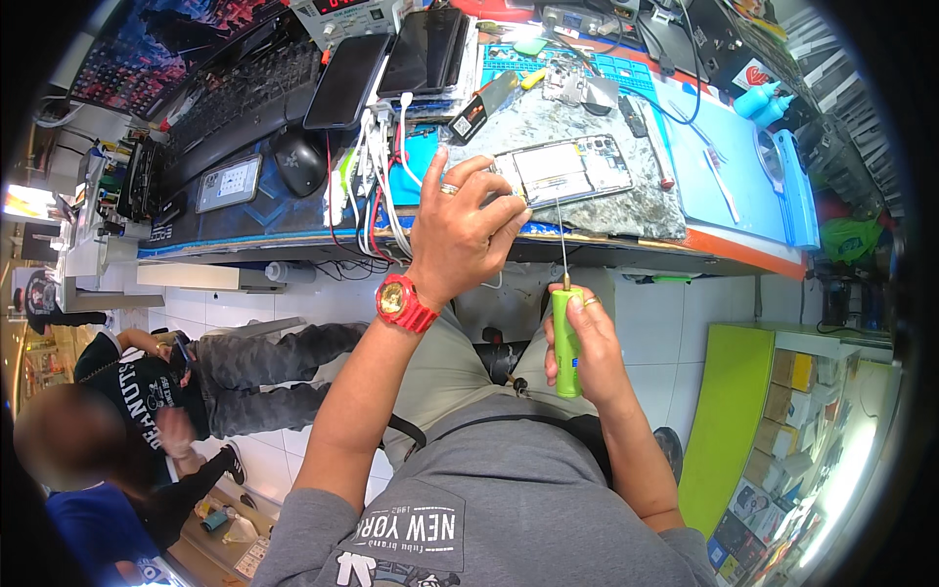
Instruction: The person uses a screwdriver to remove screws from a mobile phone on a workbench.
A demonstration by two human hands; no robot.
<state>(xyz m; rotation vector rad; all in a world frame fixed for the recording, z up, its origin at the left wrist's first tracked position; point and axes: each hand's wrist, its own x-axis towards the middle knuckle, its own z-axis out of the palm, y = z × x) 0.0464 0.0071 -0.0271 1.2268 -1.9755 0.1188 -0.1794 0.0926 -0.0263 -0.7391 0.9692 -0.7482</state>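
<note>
An opened phone (577, 166) with exposed inner parts lies on a speckled grey slab (646, 137). My left hand (468, 220), a red watch at its wrist, has its bent fingers gripping the phone's left end. My right hand (592, 342) is closed round a green-handled tool (565, 367), held upright in the picture below the bench's front edge; its thin metal shaft reaches up to the phone's lower edge. A cluster of white and red cables (380, 196) hangs just left of my left hand.
Phones (342, 83), a mouse (298, 161) and a keyboard (220, 108) occupy the bench's left. A light blue mat (719, 215) with blue bottles (758, 98) is right. Other people (127, 421) are at the lower left; a green shelf unit (714, 421) stands at the right.
</note>
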